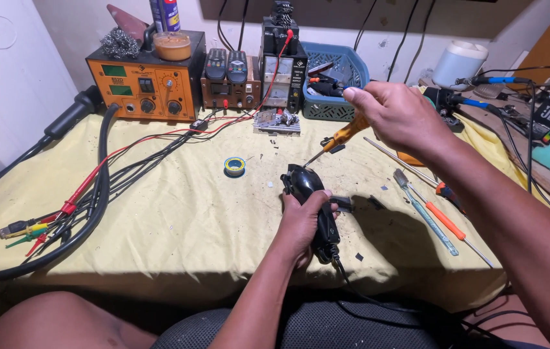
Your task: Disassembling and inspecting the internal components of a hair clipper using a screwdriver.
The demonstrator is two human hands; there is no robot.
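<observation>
- The left hand (302,223) was clamped around a black hair clipper (313,207), holding it down on the yellow cloth (178,220) near the front edge, cord trailing toward the person.
- The right hand (396,115) gripped a soldering iron with an orange handle (346,134), its tip angled down to the clipper's top end; whether it touched, I couldn't tell.
- Just right of the clipper lay two screwdrivers (439,216) and a thin metal rod (394,158).
- A little left, a small solder spool (235,166) sat alone on the cloth.
- Further back stood an orange soldering station (145,81), a power supply (282,74) and a blue basket (339,84).
- Far left, a bundle of black and red cables (87,194) snaked across the cloth.
</observation>
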